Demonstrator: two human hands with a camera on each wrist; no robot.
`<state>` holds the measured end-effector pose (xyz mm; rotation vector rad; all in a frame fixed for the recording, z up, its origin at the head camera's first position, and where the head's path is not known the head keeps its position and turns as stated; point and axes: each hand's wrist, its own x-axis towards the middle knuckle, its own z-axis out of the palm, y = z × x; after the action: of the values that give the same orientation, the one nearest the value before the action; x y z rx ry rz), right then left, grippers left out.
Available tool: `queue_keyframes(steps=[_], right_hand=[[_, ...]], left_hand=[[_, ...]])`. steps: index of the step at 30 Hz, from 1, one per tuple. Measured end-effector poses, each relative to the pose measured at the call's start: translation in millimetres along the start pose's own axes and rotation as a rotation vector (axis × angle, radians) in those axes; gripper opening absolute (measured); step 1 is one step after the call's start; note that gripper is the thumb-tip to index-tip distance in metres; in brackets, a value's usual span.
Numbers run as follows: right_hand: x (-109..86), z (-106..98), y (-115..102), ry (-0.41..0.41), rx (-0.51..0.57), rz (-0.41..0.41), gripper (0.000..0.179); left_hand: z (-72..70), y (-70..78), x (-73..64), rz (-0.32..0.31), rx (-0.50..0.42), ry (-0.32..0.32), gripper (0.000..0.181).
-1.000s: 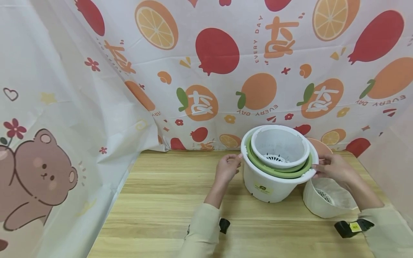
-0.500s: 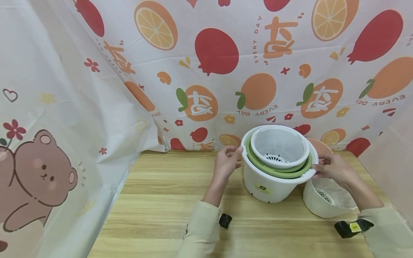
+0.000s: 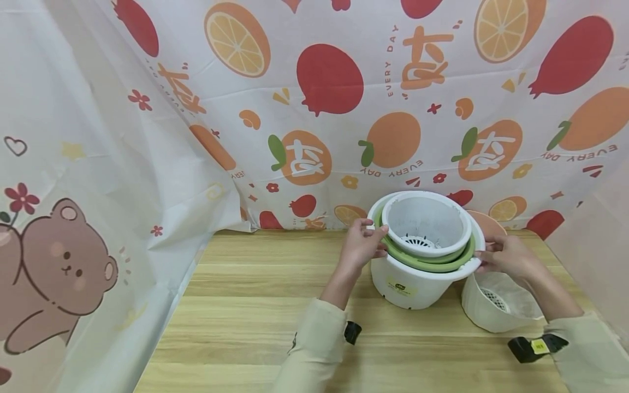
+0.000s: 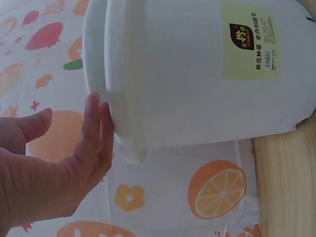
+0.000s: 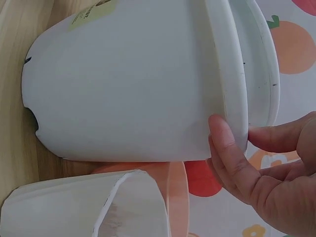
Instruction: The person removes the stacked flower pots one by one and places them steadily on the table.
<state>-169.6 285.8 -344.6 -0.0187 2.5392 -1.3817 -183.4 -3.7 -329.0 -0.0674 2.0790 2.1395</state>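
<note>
A large white flower pot (image 3: 405, 292) stands on the table with a green pot (image 3: 432, 266) nested in it. Inside the green one sits a smaller white pot (image 3: 427, 218) with a slotted bottom. My left hand (image 3: 358, 248) is at the left side of the rims. In the left wrist view its fingertips touch or nearly touch the pot rim, and the thumb stands apart from it. On the opposite side, my right hand (image 3: 513, 259) pinches the large pot's rim between thumb and fingers. A yellow label (image 4: 251, 42) is on the large pot's wall.
A cream pot (image 3: 484, 314) with a grid bottom stands at the right, below my right forearm. Behind it is an orange pot (image 3: 486, 224), mostly hidden. The wooden table (image 3: 255, 316) ends at a fruit-printed cloth (image 3: 275, 109) hanging behind.
My left hand has shifted right, from the large pot's outer rim toward the inner pots' rims. The right hand and the pots look unmoved.
</note>
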Motion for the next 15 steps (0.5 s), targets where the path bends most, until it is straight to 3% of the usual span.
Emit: queue_keyframes(steps=[15], right_hand=[[1.3, 1, 0, 0.000, 0.027, 0.011, 0.054]], left_hand=[[13.3, 4.3, 6.4, -0.041, 0.102, 0.013, 0.050]])
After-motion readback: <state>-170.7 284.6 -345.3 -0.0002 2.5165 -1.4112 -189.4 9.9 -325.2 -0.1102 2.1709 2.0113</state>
